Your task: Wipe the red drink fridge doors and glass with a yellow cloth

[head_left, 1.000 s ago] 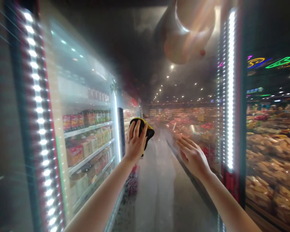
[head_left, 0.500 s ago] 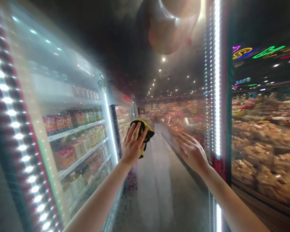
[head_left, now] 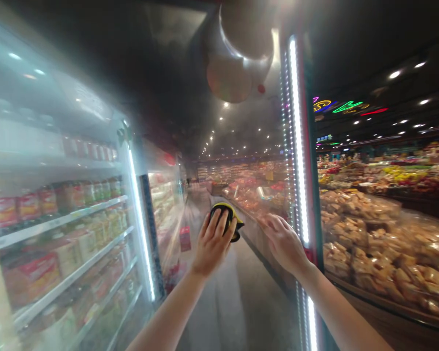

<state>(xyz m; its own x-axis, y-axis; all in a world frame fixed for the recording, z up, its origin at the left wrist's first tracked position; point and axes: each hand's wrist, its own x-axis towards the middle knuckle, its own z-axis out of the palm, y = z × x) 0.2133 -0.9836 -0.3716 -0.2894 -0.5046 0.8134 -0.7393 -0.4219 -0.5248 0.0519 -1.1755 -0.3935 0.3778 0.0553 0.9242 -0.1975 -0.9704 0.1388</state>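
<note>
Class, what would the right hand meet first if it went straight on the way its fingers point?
The right hand would probably meet the glass pane first; whether it already touches is unclear.

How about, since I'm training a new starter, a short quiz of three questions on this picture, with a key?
1. Multiple choice: which hand has the black and yellow cloth?
A) right
B) left
C) neither

2. True or false: the right hand also holds a cloth.

3. Fill the gap: the lit shelves packed with goods show on the ____ side of the picture.

Key:
1. B, the left hand, which covers part of the cloth.
2. False; it is open, with no cloth seen in it.
3. Left.
</note>
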